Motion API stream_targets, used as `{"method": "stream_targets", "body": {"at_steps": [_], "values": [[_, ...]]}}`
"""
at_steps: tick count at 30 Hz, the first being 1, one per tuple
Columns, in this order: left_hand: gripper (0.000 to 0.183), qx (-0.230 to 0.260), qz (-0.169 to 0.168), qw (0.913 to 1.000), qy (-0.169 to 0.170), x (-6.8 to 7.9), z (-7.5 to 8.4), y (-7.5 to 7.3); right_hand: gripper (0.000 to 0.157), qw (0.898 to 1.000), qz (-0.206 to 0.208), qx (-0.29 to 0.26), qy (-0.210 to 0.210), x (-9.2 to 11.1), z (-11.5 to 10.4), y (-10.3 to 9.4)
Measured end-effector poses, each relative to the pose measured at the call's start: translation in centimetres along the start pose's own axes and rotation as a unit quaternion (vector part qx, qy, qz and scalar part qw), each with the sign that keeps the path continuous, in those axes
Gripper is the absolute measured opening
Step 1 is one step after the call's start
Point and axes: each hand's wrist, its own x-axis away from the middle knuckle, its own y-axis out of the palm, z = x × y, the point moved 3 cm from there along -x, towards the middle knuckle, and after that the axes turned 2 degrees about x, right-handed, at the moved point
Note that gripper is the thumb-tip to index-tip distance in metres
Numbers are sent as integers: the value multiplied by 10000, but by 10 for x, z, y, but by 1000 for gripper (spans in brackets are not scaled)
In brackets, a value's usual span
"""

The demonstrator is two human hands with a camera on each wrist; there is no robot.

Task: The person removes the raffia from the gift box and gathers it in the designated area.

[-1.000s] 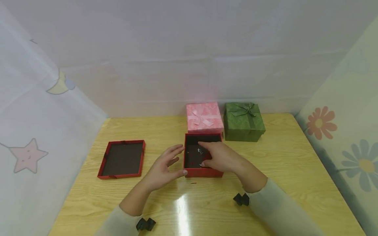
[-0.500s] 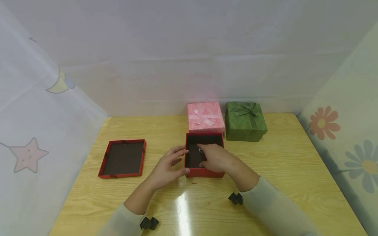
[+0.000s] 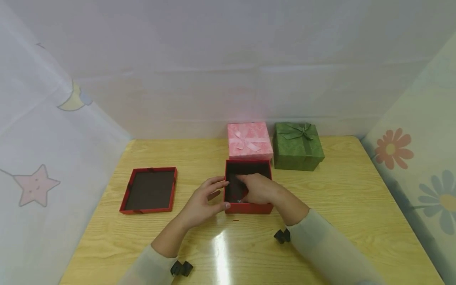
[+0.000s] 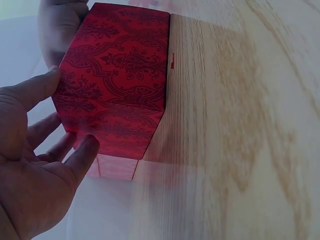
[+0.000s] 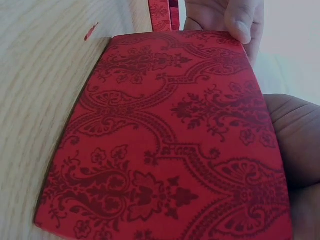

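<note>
Sliding of the red box (image 3: 248, 208) seems the likeliest mishap, since it stands uncovered near the middle of the table (image 3: 342, 190) and appears to be steadied from one side only. Its near left corner is flanked by the left hand (image 3: 199, 204): the fingers are spread, with the thumb touching the near wall's upper edge and the fingertips set against or just beside the left wall. So loose a brace could be overcome if the right wall were caught by the right hand (image 3: 263, 190) on being lifted out.

That hand is lowered into the box from the right, thumb and index finger apart; the other fingertips are hidden, and whether anything is pinched cannot be told. A small pale glint (image 3: 239, 201) is seen by the thumb, close to the near wall; if it is a loose piece, it could be dropped through an unsure grasp.

Just beyond the far wall stands the pink box (image 3: 250, 136), with the green box (image 3: 298, 148) to its right; by too hard a push, the pink one could be knocked. The red lid (image 3: 149, 190), laid hollow side up at left, is well apart and less exposed. A thin red scrap (image 3: 235, 220) near the near wall could be brushed away by a sleeve.
</note>
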Motion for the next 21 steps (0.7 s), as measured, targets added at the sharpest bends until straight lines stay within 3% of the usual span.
{"method": "stream_targets", "body": {"at_steps": [5,12,17,21], "values": [[63,47,22,10000,-32,0,0,0,57,9998,-160,135,-73,-4,0,3],[63,91,34,9999,-98,1,-1,1,65,9981,-537,175,263,-6,2,5],[62,143,81,9998,-150,1,-1,1,65,9976,-674,150,64,-11,3,7],[62,198,77,9996,-183,1,-2,1,53,9969,-766,39,-200,-15,4,12]]}}
